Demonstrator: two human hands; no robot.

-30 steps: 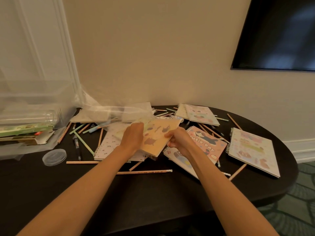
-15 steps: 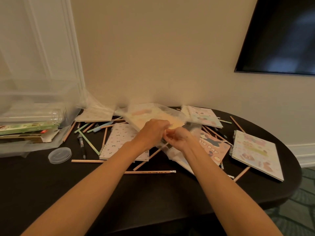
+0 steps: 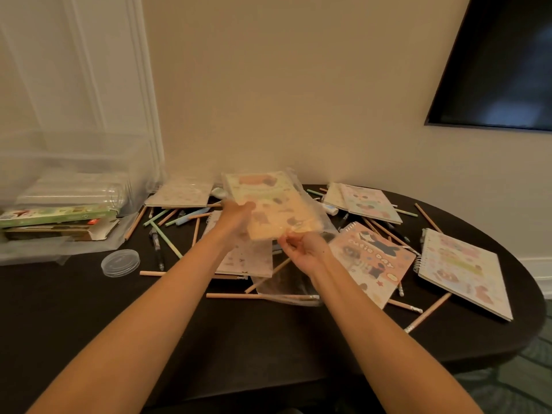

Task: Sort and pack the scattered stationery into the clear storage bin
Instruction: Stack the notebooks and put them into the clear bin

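Head view: left hand (image 3: 236, 218) grips wrapped notebook (image 3: 268, 204) mid-frame; right hand (image 3: 304, 251) pinches its clear wrap (image 3: 324, 226), probably to peel it.

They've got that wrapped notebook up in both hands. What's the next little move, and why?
Probably carry the wrapped notebook left toward the clear bin. The left hand grips its side, the right hand pinches its lower edge; it is held above the table, and the bin holds other stationery.
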